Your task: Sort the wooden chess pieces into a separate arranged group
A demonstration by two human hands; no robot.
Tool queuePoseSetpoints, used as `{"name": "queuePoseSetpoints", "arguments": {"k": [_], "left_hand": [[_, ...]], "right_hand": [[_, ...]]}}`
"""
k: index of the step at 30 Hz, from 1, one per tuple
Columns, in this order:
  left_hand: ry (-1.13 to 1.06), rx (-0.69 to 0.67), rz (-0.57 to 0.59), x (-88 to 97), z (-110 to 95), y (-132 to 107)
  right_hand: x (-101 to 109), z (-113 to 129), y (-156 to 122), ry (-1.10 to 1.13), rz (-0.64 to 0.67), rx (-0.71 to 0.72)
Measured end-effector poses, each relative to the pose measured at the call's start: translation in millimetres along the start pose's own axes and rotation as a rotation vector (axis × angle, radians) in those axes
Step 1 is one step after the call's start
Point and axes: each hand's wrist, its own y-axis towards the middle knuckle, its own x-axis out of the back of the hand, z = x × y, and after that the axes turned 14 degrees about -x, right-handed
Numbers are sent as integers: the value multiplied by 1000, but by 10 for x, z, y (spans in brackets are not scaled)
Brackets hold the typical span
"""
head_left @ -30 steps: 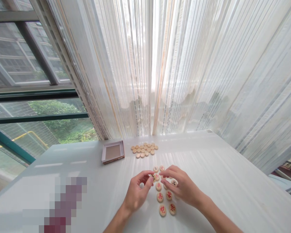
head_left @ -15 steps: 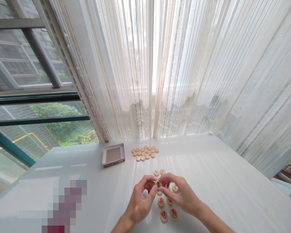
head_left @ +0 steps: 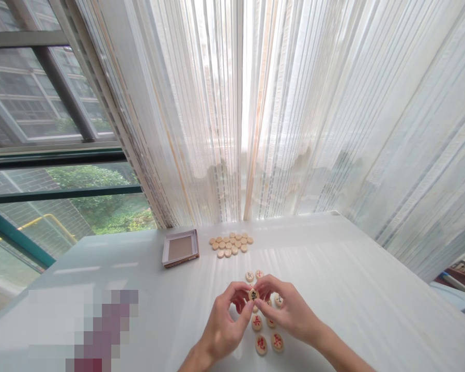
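Both hands meet over the white table, pinching one round wooden chess piece with a black character, lifted and facing me. My left hand grips it with thumb and fingertips from the left; my right hand pinches it from the right. Under and around the hands lie several face-up pieces with red characters, and two more pieces lie just beyond the fingers.
A cluster of several face-down wooden pieces lies near the table's far edge. A shallow square box sits left of it. Sheer curtains hang behind the table; a window is at the left. A pixelated patch covers the near left.
A second ago both hands were down among the pieces on the table. They have since lifted one black-character piece and hold it up between them; it has barely moved in the last half second.
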Motion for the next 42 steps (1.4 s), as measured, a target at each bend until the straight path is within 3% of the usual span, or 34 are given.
{"name": "queuePoseSetpoints", "arguments": {"k": [12,42], "left_hand": [[56,-42,66,-19,-5,-27],[41,43,-72,-29,131,-16]], "right_hand": [[-46,-23,-2,-4,-35,-71],[-96,-88,-20,-121,2,63]]}}
